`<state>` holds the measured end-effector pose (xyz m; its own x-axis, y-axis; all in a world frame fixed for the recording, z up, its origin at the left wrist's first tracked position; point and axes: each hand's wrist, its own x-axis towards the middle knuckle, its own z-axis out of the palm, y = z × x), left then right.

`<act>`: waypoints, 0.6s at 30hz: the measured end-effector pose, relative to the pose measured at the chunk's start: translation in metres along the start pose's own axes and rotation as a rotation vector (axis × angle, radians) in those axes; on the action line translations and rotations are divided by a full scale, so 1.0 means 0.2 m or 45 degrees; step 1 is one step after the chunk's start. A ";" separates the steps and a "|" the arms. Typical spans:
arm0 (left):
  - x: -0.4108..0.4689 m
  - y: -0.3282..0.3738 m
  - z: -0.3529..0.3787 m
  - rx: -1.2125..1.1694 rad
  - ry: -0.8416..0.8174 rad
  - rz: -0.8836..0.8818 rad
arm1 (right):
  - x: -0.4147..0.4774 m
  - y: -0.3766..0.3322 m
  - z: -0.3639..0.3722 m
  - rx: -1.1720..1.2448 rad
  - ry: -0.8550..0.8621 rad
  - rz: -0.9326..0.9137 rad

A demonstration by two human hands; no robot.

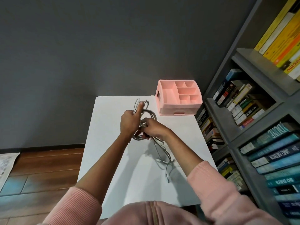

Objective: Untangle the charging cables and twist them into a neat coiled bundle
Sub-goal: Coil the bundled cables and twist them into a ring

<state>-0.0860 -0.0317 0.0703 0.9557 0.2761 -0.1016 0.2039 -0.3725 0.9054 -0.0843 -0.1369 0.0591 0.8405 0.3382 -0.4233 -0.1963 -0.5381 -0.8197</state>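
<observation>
A tangle of grey-white charging cables (150,115) is held above the white table (113,151). My left hand (129,121) grips several looped strands, its thumb raised along a loop that stands up toward the far edge. My right hand (153,129) pinches strands at the middle of the tangle, right beside the left hand. Loose cable ends (166,164) trail down to the right and lie on the table, one plug end reaching toward me. Where the strands cross inside my hands is hidden.
A pink compartment organiser (178,97) with a drawer stands at the table's far right corner. A grey bookshelf (253,111) full of books runs along the right side. A dark wall is behind, wooden floor (48,163) to the left.
</observation>
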 end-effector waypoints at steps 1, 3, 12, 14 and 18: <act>0.01 0.00 -0.01 -0.004 0.001 -0.003 | 0.00 0.00 0.01 0.016 -0.025 0.009; 0.01 0.00 -0.01 -0.011 0.000 0.002 | -0.01 0.01 0.01 0.082 -0.030 0.035; 0.04 -0.01 0.01 -0.154 -0.103 -0.028 | 0.08 -0.05 0.02 0.479 0.236 0.285; 0.03 0.00 0.01 -0.166 -0.119 -0.016 | 0.09 -0.07 0.02 0.367 0.281 0.316; 0.03 0.03 0.02 -0.208 -0.093 -0.024 | 0.12 -0.08 0.04 0.195 0.441 0.280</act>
<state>-0.0789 -0.0357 0.0747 0.9661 0.2145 -0.1437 0.1907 -0.2175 0.9573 -0.0649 -0.1140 0.0581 0.8848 -0.0647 -0.4614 -0.4404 -0.4389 -0.7832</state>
